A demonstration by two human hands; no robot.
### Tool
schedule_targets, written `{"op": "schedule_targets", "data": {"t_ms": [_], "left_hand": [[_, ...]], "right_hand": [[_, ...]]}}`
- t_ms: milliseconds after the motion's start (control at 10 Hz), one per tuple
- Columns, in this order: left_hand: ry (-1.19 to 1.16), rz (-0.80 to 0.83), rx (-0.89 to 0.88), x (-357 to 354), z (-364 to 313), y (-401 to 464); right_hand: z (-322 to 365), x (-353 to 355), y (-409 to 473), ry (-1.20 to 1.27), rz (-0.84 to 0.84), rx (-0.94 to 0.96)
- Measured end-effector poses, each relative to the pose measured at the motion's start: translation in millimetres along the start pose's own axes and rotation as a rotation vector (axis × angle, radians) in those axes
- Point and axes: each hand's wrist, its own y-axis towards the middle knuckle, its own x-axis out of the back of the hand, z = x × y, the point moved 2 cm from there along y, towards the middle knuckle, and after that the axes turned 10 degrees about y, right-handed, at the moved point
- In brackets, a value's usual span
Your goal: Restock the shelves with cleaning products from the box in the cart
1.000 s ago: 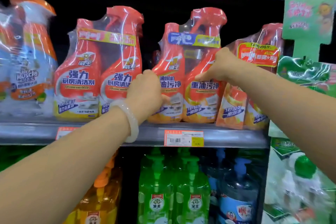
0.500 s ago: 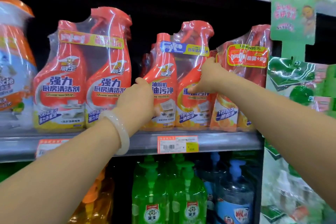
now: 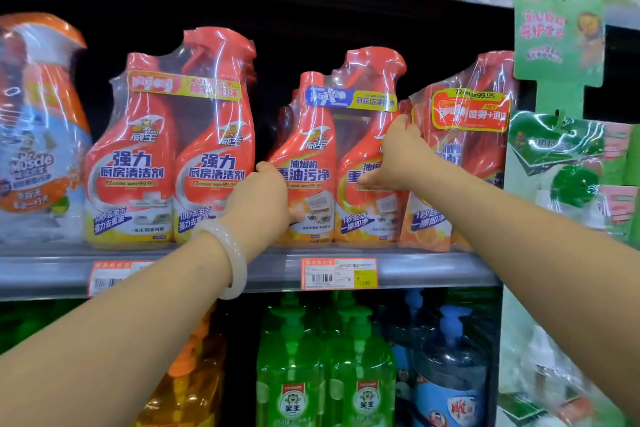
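A shrink-wrapped twin pack of red spray cleaner with a blue banner (image 3: 325,149) stands on the grey shelf (image 3: 415,267). My left hand (image 3: 263,198), with a pale bangle on the wrist, grips the pack's left side low down. My right hand (image 3: 394,156) grips its right side, fingers tucked between it and the neighbouring pack. The pack's base rests on the shelf, level with the other packs.
A twin pack with a yellow banner (image 3: 173,149) stands left, another red pack (image 3: 464,149) right. An orange and blue cleaner pack (image 3: 38,135) sits far left. Green (image 3: 325,364), blue (image 3: 450,374) and orange (image 3: 187,385) pump bottles fill the lower shelf. Green hanging packs (image 3: 561,156) sit right.
Both hands have kept their hold on the blue-banner pack while it slid back into the row. The view has shifted, so the shelf sits lower and more to the right.
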Motion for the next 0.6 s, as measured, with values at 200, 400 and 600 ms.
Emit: {"op": "schedule_targets", "data": {"t_ms": [200, 400, 600], "left_hand": [[0.002, -0.014, 0.005, -3, 2, -17], [0.049, -0.137, -0.065, -11, 6, -40], [0.280, -0.680, -0.132, -25, 53, -60]], "right_hand": [[-2, -11, -10, -0.070, -0.096, 0.076], [12, -59, -49, -0.125, -0.269, 0.454], [19, -86, -94, 0.532, -0.125, 0.593]]}}
